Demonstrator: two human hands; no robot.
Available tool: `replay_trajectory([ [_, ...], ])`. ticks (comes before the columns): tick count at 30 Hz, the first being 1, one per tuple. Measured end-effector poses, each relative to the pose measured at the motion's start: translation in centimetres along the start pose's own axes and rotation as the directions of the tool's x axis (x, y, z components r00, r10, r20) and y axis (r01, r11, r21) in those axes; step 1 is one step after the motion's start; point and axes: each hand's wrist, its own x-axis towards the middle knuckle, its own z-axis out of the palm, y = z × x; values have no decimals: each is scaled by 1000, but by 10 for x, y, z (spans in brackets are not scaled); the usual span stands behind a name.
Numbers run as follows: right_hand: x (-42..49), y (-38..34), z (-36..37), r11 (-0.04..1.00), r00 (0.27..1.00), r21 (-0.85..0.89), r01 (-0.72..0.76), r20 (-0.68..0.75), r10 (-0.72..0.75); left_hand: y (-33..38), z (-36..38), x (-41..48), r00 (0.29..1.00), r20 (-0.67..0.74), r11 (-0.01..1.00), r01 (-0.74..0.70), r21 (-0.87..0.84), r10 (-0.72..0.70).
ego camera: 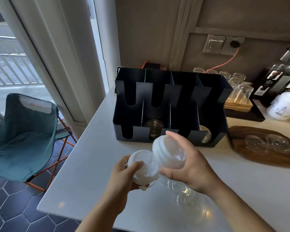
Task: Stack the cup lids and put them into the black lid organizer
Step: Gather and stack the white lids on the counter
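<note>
My right hand (189, 166) grips a stack of white cup lids (167, 151), tilted on its side just in front of the black lid organizer (171, 129). My left hand (124, 171) holds a smaller stack of white lids (144, 166), whose top touches the lower end of the right stack. Clear plastic lids (189, 198) lie on the white counter (90, 173) below my right hand. The organizer has several slotted compartments; one front compartment holds a dark cup (154, 128), and something pale shows in the right front one (206, 134).
A wooden board (241, 148) with clear lids (266, 143) lies to the right. Glasses on a tray (238, 91), bottles (278, 77) and a white jug (285, 106) stand at the back right. A teal folding chair (23, 131) sits left of the counter's edge.
</note>
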Motion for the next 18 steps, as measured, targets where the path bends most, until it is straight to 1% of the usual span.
replay_trajectory([
  [3,0,-5,7,1000,998,25,16,60,-17,8,19,-3,991,131,998,-8,-62,16],
  [5,2,-2,9,998,999,61,-14,49,11,14,29,-3,985,174,990,6,-137,18],
  [8,4,6,6,995,999,80,-52,10,52,18,39,-1,967,256,970,71,-234,-9],
  [10,4,10,5,995,998,70,-65,-5,65,16,46,-2,969,248,963,70,-260,-4],
  [14,1,10,7,999,997,21,-45,-66,46,11,63,-5,991,124,969,-16,-247,48],
  [16,0,7,9,999,992,13,-41,-118,42,11,69,-4,990,120,966,-38,-257,71],
  [18,0,7,10,998,986,32,-61,-155,65,13,72,-4,986,146,967,-42,-250,80],
])
